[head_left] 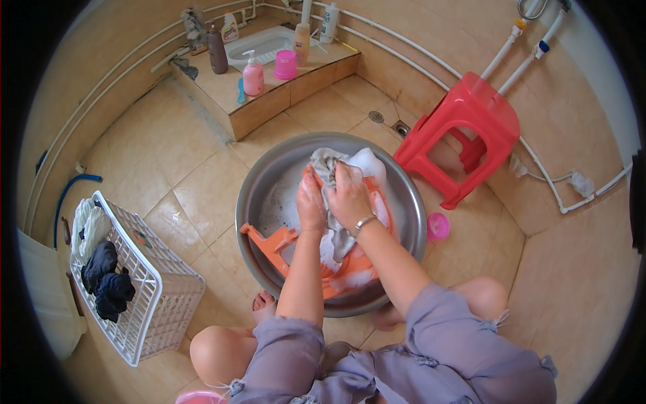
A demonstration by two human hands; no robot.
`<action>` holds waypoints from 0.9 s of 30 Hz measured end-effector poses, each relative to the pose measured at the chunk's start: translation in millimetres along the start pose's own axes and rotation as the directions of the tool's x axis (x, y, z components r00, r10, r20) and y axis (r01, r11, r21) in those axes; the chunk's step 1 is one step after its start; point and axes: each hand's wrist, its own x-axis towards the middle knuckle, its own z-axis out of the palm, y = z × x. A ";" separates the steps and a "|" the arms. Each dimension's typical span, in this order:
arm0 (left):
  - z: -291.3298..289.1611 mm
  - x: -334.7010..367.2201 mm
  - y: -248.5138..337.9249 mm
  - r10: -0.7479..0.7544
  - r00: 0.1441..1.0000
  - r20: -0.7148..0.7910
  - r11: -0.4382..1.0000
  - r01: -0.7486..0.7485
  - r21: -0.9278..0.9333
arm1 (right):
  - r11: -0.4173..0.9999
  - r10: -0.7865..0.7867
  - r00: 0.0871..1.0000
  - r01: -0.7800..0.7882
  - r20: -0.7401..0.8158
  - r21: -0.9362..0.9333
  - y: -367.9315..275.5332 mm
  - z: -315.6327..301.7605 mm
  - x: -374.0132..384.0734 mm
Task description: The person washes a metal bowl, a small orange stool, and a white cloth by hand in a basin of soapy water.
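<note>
A wide metal basin (249, 195) stands on the floor between my feet, with an orange plastic washboard (272, 248) lying tilted inside it. Over the washboard I grip a wet grey cloth (325, 160), bunched up, in both hands. My left hand (311, 206) is closed on its left side. My right hand (350, 196), with a bracelet at the wrist, is closed on its right side. The lower end of the cloth hangs down onto the board between my wrists. White suds (367, 165) are heaped at the basin's far right and spread over the board.
A white plastic basket (178, 296) with dark clothes (108, 279) on it stands at left. A red stool (471, 121) is at far right, near a pink cup (438, 227). Behind, a tiled step (262, 111) carries a pink pump bottle (253, 75) and several other bottles.
</note>
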 end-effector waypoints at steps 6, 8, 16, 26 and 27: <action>-7.5 0.0 0.6 -0.059 0.998 -0.017 0.990 0.061 0.131 | 0.990 0.139 0.990 -0.139 0.023 -0.006 3.3 -12.3 -31.0; -4.8 1.5 -9.8 -0.123 0.992 -0.038 0.992 0.123 -0.006 | 0.962 0.269 0.962 -0.270 0.041 0.030 3.9 -29.1 -60.7; 0.0 -1.4 -8.1 -0.331 0.943 -0.020 0.934 0.325 -0.149 | 0.943 0.329 0.941 -0.332 0.076 0.029 -11.7 -28.2 -64.6; -6.8 -2.6 -11.6 -0.124 0.992 -0.017 0.991 0.122 -0.062 | 0.875 0.376 0.919 -0.394 0.118 0.280 24.5 -5.4 -14.8; -7.0 -3.8 -11.6 -0.126 0.992 -0.011 0.991 0.126 -0.055 | 0.871 0.385 0.916 -0.402 0.117 0.283 37.8 -0.3 -13.7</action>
